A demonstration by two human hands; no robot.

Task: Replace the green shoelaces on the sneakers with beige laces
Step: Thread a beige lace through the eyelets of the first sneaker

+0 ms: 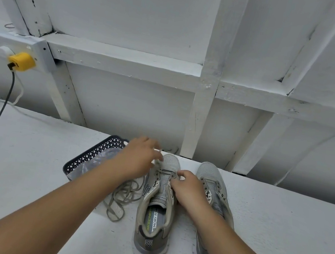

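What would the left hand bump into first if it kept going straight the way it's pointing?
Probably the white wall behind the table. The left hand points away over the left shoe's toe, with nothing else visible ahead, though depth is hard to judge.

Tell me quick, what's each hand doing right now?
Left hand: pinching a beige lace over the left sneaker toe.
Right hand: fingers curled at the eyelets, apparently gripping the lace.

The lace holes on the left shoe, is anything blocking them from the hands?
Nothing visible does. The left hand and right hand are already at the left sneaker. The loose lace pile lies beside it, not across its eyelets.
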